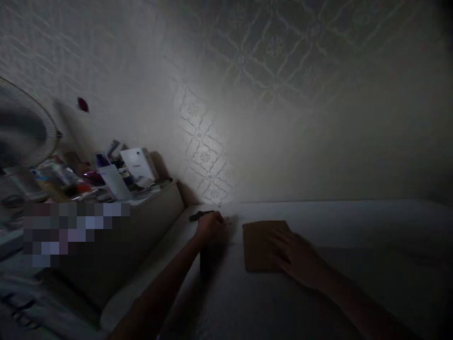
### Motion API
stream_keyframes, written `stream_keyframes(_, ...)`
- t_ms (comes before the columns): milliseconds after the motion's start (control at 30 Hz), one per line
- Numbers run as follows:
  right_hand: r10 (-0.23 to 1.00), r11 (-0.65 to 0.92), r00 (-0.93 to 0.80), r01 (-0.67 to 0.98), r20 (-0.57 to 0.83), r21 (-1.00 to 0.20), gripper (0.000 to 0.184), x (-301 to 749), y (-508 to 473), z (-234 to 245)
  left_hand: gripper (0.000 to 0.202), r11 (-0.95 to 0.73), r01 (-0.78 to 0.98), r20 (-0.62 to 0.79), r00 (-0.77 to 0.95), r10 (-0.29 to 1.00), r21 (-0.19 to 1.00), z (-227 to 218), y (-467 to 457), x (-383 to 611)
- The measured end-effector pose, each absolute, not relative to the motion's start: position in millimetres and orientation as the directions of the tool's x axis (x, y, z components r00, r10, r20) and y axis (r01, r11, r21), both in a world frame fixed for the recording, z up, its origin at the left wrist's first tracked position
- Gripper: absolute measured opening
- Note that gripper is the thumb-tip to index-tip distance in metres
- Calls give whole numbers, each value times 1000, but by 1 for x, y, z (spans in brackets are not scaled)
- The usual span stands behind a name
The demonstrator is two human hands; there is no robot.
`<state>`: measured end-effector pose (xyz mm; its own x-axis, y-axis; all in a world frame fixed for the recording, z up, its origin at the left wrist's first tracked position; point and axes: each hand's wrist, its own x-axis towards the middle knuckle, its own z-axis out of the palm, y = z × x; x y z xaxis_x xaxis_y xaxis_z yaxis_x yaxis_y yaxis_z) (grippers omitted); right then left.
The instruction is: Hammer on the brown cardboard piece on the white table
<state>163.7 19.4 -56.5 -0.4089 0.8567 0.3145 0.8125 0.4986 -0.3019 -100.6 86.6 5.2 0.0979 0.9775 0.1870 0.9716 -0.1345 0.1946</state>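
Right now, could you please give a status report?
Right hand spread over brown square. Left hand curled by slim dark object, grip unclear. Dark shape nearer the camera.

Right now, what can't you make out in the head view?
All head view:
- Dark object: partly hidden by the left hand; too dim to tell whether its fingers grip it.
- Brown flat item: partly covered by the right hand.
- Small marks: too small, dim.
- Fan: cut off by left edge.
- Pixelated patch: hides whatever's behind it.
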Motion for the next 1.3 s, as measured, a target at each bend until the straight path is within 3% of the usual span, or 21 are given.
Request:
stream_keyframes(133,857,496,-405,814,317,-302,52,164,18,-56,20,-264,828,72,264,962,495,3,76,-69)
stream_keyframes(233,852,505,-415,812,318,-292,52,164,19,-56,22,-252,753,-48,352,935,607,3,70,-54)
stream_keyframes(467,852,509,-424,809,307,-293,53,165,22,-58,26,-204,761,-184,391,902,616,3,67,-49)
stream_keyframes(800,858,504,-426,809,288,-303,55,164,23,-58,24,-180,818,-175,322,930,547,-2,71,-39)
stream_keyframes(1033,860,499,-409,800,306,-333,53,163,23,-58,30,-150,748,-181,341,922,646,-3,72,-47)
stream_keyframes(1100,858,502,-410,798,311,-334,52,163,23,-58,37,-151,775,-168,315,934,613,3,70,-53)
stream_keyframes(1167,857,503,-408,796,317,-336,52,162,23,-58,43,-128,851,-128,222,967,509,11,64,-62)
stream_keyframes(1300,859,500,-404,792,313,-351,50,162,24,-60,55,61,993,111,-71,991,97,18,37,-83)
